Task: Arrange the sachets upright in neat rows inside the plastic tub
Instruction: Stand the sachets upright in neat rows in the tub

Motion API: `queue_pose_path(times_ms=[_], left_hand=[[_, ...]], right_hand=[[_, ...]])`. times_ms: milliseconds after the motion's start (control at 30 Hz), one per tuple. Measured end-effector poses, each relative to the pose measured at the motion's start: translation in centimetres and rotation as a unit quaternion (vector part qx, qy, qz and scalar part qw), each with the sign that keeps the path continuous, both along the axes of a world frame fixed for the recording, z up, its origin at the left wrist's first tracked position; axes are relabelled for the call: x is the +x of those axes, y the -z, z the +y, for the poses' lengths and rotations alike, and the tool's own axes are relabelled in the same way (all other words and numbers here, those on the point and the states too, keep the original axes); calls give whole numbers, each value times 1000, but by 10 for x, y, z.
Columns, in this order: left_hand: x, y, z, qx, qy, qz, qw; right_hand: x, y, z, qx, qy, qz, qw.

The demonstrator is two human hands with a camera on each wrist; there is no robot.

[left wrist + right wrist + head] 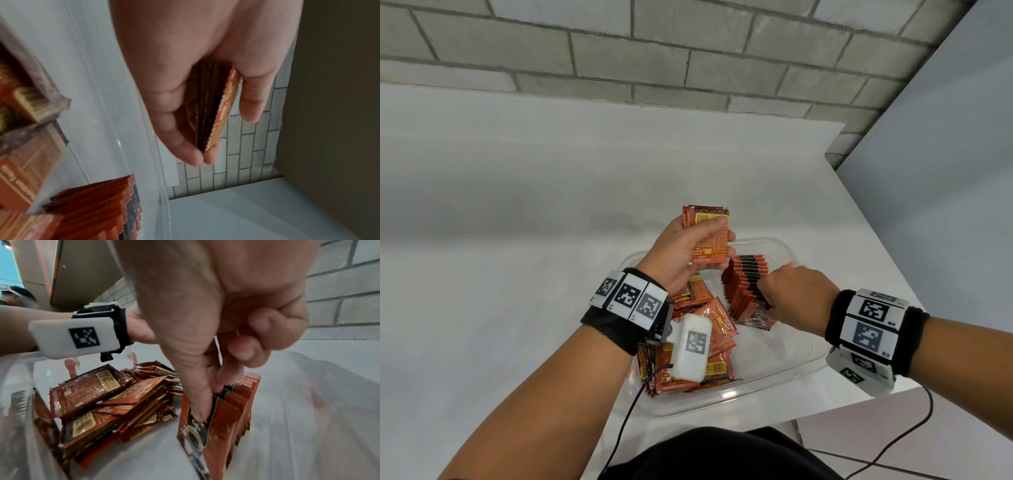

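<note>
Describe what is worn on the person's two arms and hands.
Both hands, left hand and right hand, are bare, forearms sleeveless. Each wrist carries a black fabric band with white panels printed with black square marker codes, plus a white camera box. A black cable trails from each.

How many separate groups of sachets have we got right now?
3: an upright row at the tub's far right under the right hand, a loose pile on its left, and a stack in the left hand. Some may be hidden.

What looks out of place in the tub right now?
The loose pile of sachets lies flat and jumbled in the plastic tub's left half, unlike the standing row. That row leans, steadied by the right hand. The left hand holds a small stack.
</note>
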State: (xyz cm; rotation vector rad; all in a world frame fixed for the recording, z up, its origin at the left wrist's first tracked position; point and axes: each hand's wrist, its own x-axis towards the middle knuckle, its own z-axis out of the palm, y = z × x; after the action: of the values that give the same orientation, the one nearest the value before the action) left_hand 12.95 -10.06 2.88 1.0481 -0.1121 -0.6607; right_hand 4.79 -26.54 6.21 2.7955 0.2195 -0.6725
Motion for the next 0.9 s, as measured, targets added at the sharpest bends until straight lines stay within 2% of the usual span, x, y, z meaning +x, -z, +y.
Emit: queue_pose_path(times_ms=[300,433,500,567,633,767,833,900], left_hand=[[0,1,-2,-2,1,27,1000],[0,0,0,-2,24,26,999],[-1,0,-1,1,31,13,999],[-2,0,-1,10,39,-3,999],[-2,1,-1,14,47,-16,999],[-4,1,0,20,50,-38,998],[-4,0,0,28,49,-40,998],[-4,-2,1,33,41,-30,998]], right_hand=[[2,-1,-7,22,25,-13,999],[18,-23,-14,59,38,-77,995],[31,-40,-16,145,53,-140,978],[39,-53,-12,273,85,-192,939],[42,-58,-4,354,116,-190,909],[41,-44,3,394,151,-142,895],[41,-39,1,430,179,-148,872],[42,-38,-2,452,185,-189,852]])
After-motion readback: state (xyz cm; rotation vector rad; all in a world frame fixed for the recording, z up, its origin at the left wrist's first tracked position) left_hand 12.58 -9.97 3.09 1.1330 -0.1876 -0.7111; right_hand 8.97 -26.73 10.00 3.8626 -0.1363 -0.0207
